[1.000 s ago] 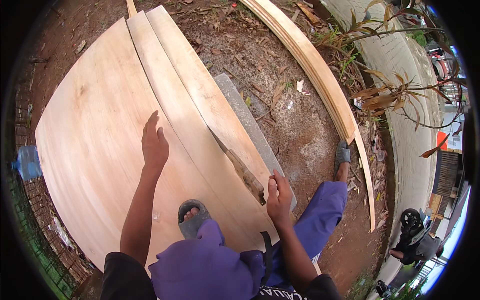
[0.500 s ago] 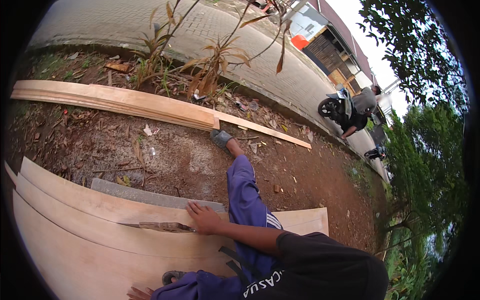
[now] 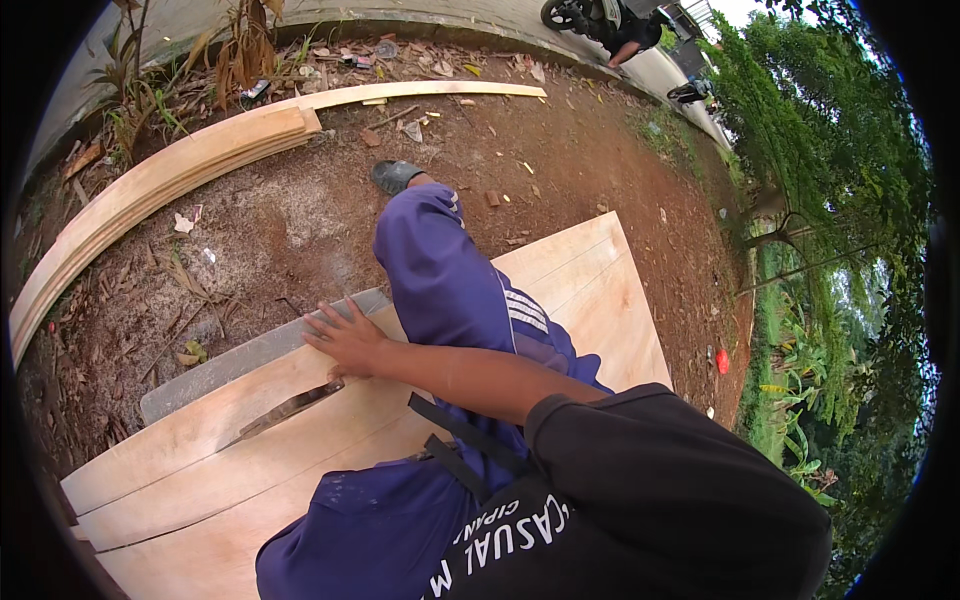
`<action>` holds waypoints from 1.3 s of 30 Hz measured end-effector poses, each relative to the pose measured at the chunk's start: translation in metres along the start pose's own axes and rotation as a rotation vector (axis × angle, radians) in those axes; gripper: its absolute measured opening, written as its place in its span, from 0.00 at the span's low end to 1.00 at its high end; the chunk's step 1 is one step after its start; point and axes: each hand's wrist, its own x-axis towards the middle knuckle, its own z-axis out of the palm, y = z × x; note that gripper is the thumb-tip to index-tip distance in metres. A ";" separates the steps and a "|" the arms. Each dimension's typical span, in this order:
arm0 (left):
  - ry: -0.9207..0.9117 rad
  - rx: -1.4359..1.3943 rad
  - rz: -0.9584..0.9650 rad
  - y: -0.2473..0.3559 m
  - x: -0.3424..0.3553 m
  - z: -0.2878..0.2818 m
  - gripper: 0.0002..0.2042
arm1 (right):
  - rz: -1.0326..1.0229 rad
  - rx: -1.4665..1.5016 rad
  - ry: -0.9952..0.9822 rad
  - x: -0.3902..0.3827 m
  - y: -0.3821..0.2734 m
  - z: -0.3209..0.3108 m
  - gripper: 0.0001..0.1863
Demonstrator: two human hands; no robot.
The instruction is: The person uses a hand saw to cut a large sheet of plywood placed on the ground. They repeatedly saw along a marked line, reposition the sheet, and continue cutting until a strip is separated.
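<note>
My right hand (image 3: 345, 340) lies on the edge of a pale plywood sheet (image 3: 250, 520), its fingers spread and nothing grasped. Dark straight lines run lengthwise along the sheet. The fingertips reach over the edge toward a dusty grey board (image 3: 200, 382) on the ground alongside. Just beneath the thumb is a narrow brown strip (image 3: 290, 408) tapering to a point; I cannot tell whether it is an object or a gap in the sheet. My left hand is out of sight. One leg in purple trousers (image 3: 440, 260) crosses the sheet, its foot in a dark shoe (image 3: 395, 177) on the soil.
Stacked pale planks (image 3: 200, 160) lie across the ground beyond, with a thin wooden strip (image 3: 430, 89) at their right end. Dry plants (image 3: 245, 55) and litter line the paved path. A person (image 3: 635, 35) is beside a motorcycle (image 3: 570, 15). Trees (image 3: 800, 170) stand at right.
The view has tilted and shifted, so the planks sit higher in it. My left hand, earlier at the lower edge on the sheet, has left view. My right hand still rests on the sheet's edge.
</note>
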 end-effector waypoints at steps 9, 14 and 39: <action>0.025 -0.142 -0.112 -0.004 -0.062 -0.023 0.40 | -0.509 0.029 0.029 0.077 0.056 -0.026 0.80; -0.028 -0.143 -0.141 0.004 -0.095 -0.051 0.41 | -0.509 0.172 0.019 0.069 0.058 -0.001 0.78; -0.054 -0.142 -0.602 0.033 -0.102 -0.040 0.43 | -0.653 0.211 0.053 0.088 0.073 0.004 0.77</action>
